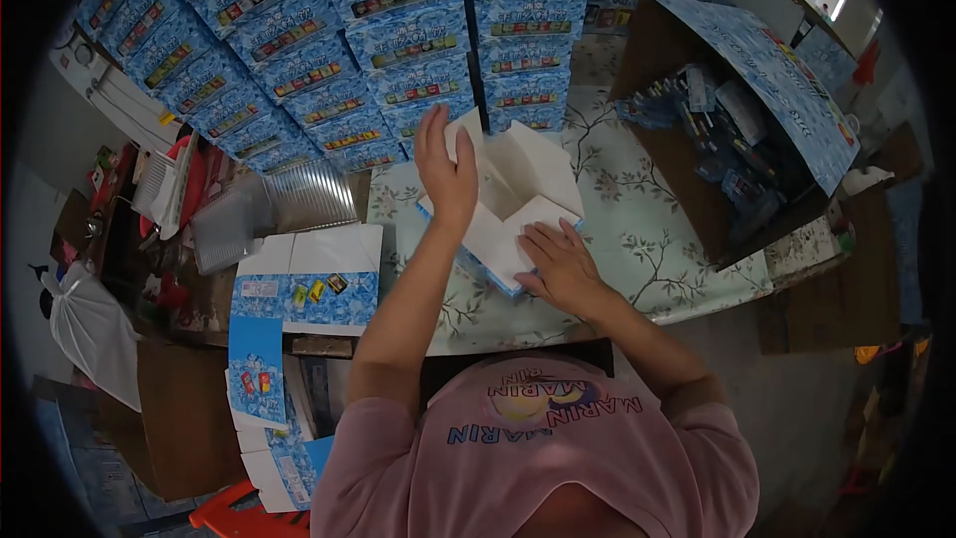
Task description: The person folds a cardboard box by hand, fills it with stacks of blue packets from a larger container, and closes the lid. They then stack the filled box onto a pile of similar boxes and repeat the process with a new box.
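Head view: a half-folded white carton [518, 194] with a blue printed outside lies on the flowered tablecloth [647, 239], directly in front of the person.

- Left hand [445, 174]: raised against the carton's left flap. Fingers are straight and held together, pointing away from the person, with the thumb set apart. Nothing is clamped.
- Right hand [563, 269]: palm down on the carton's near flap. Fingers are slightly spread and pressed flat, with no grasp.
- Beyond the carton: a stack of closed blue boxes [398, 40], in rows.
- Left of the carton: flat carton blanks [309, 284], and just beyond them clear plastic trays [269, 204].
- Right of the carton: a large open shipping box [787, 90] holding small packaged items.
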Action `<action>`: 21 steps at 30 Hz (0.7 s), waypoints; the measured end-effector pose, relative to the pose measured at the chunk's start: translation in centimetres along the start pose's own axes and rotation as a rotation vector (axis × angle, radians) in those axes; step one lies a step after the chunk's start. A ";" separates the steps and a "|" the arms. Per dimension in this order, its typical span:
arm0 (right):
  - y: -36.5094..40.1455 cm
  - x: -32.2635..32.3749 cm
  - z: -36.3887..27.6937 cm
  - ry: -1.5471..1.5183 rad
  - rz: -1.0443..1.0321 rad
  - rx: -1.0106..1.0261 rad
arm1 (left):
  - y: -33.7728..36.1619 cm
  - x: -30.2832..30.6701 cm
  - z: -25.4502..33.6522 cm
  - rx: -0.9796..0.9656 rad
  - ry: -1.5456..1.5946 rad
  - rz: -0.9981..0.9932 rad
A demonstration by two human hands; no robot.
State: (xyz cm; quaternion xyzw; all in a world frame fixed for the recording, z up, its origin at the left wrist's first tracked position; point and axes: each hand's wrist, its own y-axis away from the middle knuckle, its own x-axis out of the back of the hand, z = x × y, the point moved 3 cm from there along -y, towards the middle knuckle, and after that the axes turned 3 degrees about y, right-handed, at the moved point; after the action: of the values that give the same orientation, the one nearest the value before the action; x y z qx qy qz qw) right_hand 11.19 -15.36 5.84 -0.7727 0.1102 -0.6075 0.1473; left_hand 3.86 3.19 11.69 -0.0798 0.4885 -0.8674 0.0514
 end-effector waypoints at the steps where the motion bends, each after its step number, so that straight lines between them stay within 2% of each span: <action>1: -0.2 -0.3 0.1 -0.011 -0.099 -0.020 | -0.2 0.2 -1.2 0.008 -0.010 -0.009; 3: -0.7 -0.4 0.3 -0.024 -0.162 -0.019 | -0.1 -0.8 -3.2 -0.027 -0.068 -0.409; 4: -1.0 -0.4 0.5 -0.023 -0.217 -0.015 | -0.3 -0.2 -3.0 -0.032 -0.070 -0.406; 5: -1.2 0.0 0.7 -0.022 -0.211 -0.014 | 0.0 0.5 -2.6 0.041 -0.001 -0.528; 6: -1.2 1.1 1.0 -0.211 -0.004 0.004 | 0.6 1.2 -2.3 0.113 0.067 -0.653; 7: -1.2 2.2 1.6 -0.399 0.206 0.025 | 1.5 2.0 -1.9 -0.024 0.079 -0.665; 8: -1.3 3.4 3.0 -0.370 0.452 -0.052 | 2.3 2.4 -1.4 -0.161 0.092 -0.672; 9: -1.6 4.4 4.4 -0.341 0.693 -0.136 | 3.1 2.3 -1.3 -0.162 0.091 -0.675; 11: -4.2 4.8 7.5 -0.821 0.530 -0.518 | 5.9 1.8 -0.2 -0.169 0.142 -0.941; 12: -5.1 3.9 8.5 -0.821 0.528 -0.530 | 7.2 1.5 -0.6 -0.163 0.146 -0.950; 14: -7.5 0.1 9.0 -1.385 0.042 -0.467 | 8.5 0.4 -1.4 -0.370 0.000 -1.017; 15: -8.0 -0.5 9.0 -1.380 0.053 -0.462 | 8.1 0.2 -1.8 -0.382 0.002 -1.013; 17: -8.7 -0.9 6.7 -0.782 -0.130 -0.001 | 7.2 1.1 -2.7 0.081 0.069 -1.167; 18: -8.7 -1.2 6.4 -0.659 -0.235 0.022 | 7.4 2.0 -3.1 0.088 0.068 -1.168; 19: -8.6 -1.2 5.7 -0.664 -0.236 0.018 | 7.0 3.7 -3.7 0.117 0.133 -0.874; 20: -8.0 -1.4 4.7 -0.314 -0.294 0.014 | 6.6 5.1 -4.1 0.146 0.194 -0.582; 21: -7.4 -1.8 4.1 0.035 -0.355 0.009 | 6.7 5.1 -4.6 0.158 0.193 -0.593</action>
State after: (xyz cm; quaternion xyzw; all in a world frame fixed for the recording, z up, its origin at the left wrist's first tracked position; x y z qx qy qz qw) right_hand 14.72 -7.43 6.00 -0.7687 -0.0282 -0.6378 0.0391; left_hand -1.90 2.71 4.08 -0.1318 0.3777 -0.8834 -0.2442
